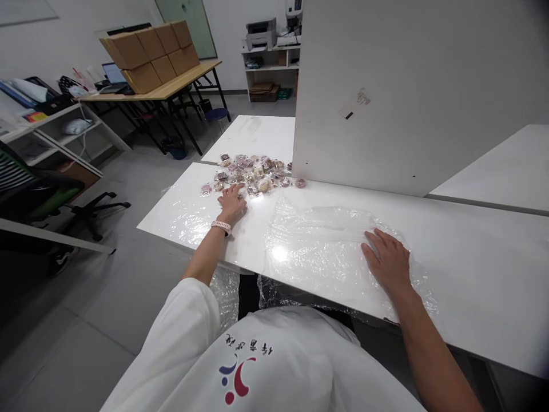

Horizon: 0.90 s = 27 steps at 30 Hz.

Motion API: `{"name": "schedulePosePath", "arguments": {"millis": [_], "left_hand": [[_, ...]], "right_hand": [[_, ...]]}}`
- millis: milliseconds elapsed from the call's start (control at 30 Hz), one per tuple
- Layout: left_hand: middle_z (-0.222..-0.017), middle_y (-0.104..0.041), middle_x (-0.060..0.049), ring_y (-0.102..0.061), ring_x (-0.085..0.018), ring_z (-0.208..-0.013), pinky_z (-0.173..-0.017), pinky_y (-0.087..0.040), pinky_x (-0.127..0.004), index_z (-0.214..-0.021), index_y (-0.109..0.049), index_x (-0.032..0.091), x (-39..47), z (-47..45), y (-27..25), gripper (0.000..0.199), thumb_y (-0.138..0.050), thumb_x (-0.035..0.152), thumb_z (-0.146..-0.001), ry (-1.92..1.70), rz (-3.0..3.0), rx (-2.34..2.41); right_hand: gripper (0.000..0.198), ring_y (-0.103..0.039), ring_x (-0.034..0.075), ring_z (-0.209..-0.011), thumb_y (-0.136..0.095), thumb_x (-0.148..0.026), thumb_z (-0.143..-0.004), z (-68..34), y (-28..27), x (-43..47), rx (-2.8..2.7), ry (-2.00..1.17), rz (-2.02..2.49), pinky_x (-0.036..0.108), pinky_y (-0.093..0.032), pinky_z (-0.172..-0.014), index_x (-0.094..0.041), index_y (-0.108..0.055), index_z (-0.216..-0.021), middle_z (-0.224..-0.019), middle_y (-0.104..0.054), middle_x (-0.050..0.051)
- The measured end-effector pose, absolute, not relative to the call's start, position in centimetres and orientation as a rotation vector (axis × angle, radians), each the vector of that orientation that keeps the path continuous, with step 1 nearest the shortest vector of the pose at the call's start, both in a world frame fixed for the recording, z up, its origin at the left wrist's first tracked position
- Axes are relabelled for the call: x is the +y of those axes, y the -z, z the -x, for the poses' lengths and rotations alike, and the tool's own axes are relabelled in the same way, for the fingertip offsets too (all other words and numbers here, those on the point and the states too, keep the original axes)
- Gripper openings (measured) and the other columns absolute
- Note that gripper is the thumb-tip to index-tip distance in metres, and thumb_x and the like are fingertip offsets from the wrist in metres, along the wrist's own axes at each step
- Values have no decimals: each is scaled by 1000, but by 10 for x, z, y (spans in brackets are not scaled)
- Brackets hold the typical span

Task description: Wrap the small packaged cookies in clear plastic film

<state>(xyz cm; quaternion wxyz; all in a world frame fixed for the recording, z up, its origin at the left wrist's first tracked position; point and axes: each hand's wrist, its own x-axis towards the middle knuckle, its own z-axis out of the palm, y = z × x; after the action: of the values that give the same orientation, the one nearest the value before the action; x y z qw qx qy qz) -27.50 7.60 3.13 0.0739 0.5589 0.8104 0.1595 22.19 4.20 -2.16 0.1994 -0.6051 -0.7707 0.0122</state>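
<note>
A pile of small round pieces in clear wrappers (pixel 257 171), pink, yellow and brown, lies on the white table. At the pile's near edge is my left hand (pixel 232 205), palm down with its fingers spread. Part of a wrapped piece shows beside its fingers, and what lies under the palm is hidden. A large clear plastic sheet or bag (pixel 317 237), crinkled and shiny, is spread flat in front of me. My right hand (pixel 388 260) rests on its right part, fingers apart and holding nothing.
A tall white panel (pixel 369 97) stands on the white table (pixel 484 257) behind the plastic. More clear film hangs below the table's front edge. To the left are a black office chair (pixel 26 189) and a wooden desk with cardboard boxes (pixel 150 54). A printer (pixel 261 34) stands at the back.
</note>
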Motion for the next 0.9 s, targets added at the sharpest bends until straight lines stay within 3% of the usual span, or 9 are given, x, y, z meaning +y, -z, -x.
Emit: {"name": "schedulePosePath", "arguments": {"millis": [100,167,333,467,567,700,900], "left_hand": [[-162,-26,-11,-20,-43,-145,-109,-25,-66,-147,-42,32,70,281,-32,71,-60,46,-80,-392,-1680,2429],[-158,-33,-15,-23,-44,-143,-108,-26,-67,-146,-44,30,69,285,-32,70,-60,53,-81,-364,-1577,2496],[-143,-49,-15,-36,-38,-135,-101,-39,-55,-133,-55,28,72,288,-29,50,-57,32,-83,-427,-1492,2490],[-138,-55,-15,-42,-38,-128,-102,-37,-56,-144,-44,25,68,283,-20,63,-58,43,-86,-506,-1628,2583],[-129,-60,-16,-48,-36,-122,-101,-38,-52,-141,-47,19,65,280,-12,55,-53,40,-90,-596,-1632,2664],[-121,-64,-15,-50,-33,-121,-102,-37,-48,-133,-52,15,68,277,-17,43,-51,30,-93,-680,-1616,2670],[-119,-59,-13,-50,-24,-110,-100,-38,-42,-135,-44,12,51,281,-57,42,-51,32,-99,-1180,-1614,2704]], "right_hand": [[46,-46,31,-133,-38,-49,-99,-222,22,42,-2138,-57,1694,52,-38,-106,-27,-61,-132,-147,-54,6],[47,-45,31,-134,-37,-50,-99,-222,22,42,-2132,-75,1694,53,-37,-107,-27,-61,-132,-147,-54,6],[47,-45,32,-133,-37,-51,-99,-223,24,42,-2113,-96,1681,55,-37,-106,-28,-62,-131,-147,-53,6],[44,-46,32,-133,-39,-50,-99,-223,24,42,-2105,-103,1684,54,-37,-107,-29,-62,-130,-147,-54,6],[45,-46,32,-134,-39,-49,-99,-222,23,42,-2111,-98,1680,54,-37,-107,-29,-62,-131,-147,-54,7],[45,-46,32,-133,-39,-49,-98,-222,24,42,-2103,-96,1661,56,-38,-107,-29,-61,-131,-146,-54,7],[44,-45,32,-134,-39,-49,-99,-223,23,42,-2112,-111,1674,54,-37,-107,-29,-62,-131,-147,-54,8]]}}
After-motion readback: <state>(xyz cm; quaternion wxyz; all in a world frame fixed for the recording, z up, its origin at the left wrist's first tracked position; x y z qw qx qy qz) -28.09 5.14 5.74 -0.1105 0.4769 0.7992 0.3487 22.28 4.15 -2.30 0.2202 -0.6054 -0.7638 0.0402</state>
